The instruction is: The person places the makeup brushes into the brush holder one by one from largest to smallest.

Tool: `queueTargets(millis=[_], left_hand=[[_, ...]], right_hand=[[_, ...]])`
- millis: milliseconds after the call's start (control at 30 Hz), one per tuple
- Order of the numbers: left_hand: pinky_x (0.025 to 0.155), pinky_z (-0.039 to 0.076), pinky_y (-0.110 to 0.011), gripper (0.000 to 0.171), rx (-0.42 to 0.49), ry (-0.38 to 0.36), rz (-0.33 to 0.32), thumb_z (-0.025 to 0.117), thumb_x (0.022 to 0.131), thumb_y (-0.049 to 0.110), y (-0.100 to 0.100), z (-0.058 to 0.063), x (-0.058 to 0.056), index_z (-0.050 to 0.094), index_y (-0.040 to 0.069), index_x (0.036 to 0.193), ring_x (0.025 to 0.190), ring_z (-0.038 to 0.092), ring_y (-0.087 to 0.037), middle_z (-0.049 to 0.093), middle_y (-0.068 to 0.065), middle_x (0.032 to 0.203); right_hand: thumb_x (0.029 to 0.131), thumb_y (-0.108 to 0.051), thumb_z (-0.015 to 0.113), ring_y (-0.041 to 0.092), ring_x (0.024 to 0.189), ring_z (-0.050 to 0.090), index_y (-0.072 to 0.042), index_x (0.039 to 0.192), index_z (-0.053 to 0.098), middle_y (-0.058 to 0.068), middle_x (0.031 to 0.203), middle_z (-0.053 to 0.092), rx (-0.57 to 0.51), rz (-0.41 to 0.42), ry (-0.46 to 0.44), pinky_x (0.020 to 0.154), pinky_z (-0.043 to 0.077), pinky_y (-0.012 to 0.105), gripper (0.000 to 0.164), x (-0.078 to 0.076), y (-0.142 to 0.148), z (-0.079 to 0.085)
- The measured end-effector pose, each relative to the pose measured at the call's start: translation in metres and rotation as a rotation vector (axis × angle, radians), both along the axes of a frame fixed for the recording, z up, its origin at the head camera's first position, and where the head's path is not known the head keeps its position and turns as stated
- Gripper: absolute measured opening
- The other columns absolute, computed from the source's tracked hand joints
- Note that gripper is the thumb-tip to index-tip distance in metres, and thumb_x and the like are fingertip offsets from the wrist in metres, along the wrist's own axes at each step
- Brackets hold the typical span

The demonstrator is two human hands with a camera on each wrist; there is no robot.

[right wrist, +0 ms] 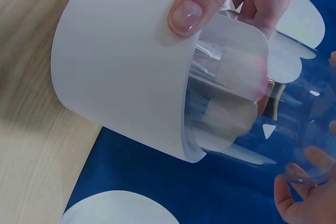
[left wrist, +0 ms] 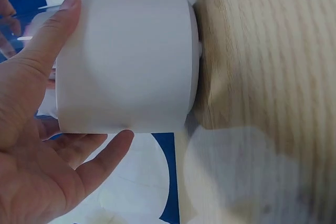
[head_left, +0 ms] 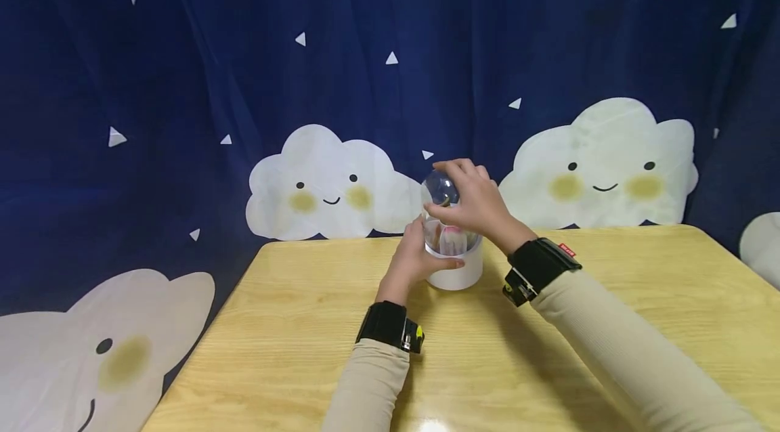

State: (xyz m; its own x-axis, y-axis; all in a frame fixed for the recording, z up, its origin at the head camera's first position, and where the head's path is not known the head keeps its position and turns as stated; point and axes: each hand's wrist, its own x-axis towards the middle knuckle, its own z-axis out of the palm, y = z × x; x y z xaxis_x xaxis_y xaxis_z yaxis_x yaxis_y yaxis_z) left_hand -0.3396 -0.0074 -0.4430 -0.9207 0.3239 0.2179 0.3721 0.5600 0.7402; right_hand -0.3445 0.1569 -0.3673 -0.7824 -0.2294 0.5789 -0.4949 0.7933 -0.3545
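A makeup brush holder stands upright on the table, with a white round base (head_left: 460, 275) and a clear domed cover (head_left: 437, 183). My left hand (head_left: 409, 261) grips the base near its upper rim, thumb across the front and fingers round the far side. In the left wrist view, the thumb (left wrist: 55, 30) presses on the white wall. My right hand (head_left: 474, 198) holds the clear cover from its right side, fingers over the top and thumb lower down. Through the plastic, several makeup brushes (right wrist: 244, 69) show, one with a pink-tinged tip, their handles hidden in the base.
The light wood table (head_left: 329, 324) extends on both sides of the holder. Behind its far edge hangs a dark blue curtain (head_left: 341, 93) with white triangles and smiling clouds (head_left: 603, 161). Both wrists carry black straps (head_left: 542, 266) with small devices.
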Motion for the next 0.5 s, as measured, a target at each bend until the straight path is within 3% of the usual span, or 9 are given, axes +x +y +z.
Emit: queueTargets(millis=[500], left_hand=[[0.114, 0.038, -0.046, 0.119, -0.047, -0.018, 0.044, 0.095, 0.069, 0.041, 0.010, -0.006, -0.022, 0.025, 0.010, 0.160, 0.142, 0.041, -0.029, 0.036, -0.015, 0.158]], right_hand=[[0.082, -0.044, 0.080, 0.039, 0.126, 0.045, -0.019, 0.145, 0.052, 0.013, 0.147, 0.048, -0.029, 0.020, -0.060, 0.101, 0.040, 0.064, 0.073, -0.018, 0.008, 0.001]])
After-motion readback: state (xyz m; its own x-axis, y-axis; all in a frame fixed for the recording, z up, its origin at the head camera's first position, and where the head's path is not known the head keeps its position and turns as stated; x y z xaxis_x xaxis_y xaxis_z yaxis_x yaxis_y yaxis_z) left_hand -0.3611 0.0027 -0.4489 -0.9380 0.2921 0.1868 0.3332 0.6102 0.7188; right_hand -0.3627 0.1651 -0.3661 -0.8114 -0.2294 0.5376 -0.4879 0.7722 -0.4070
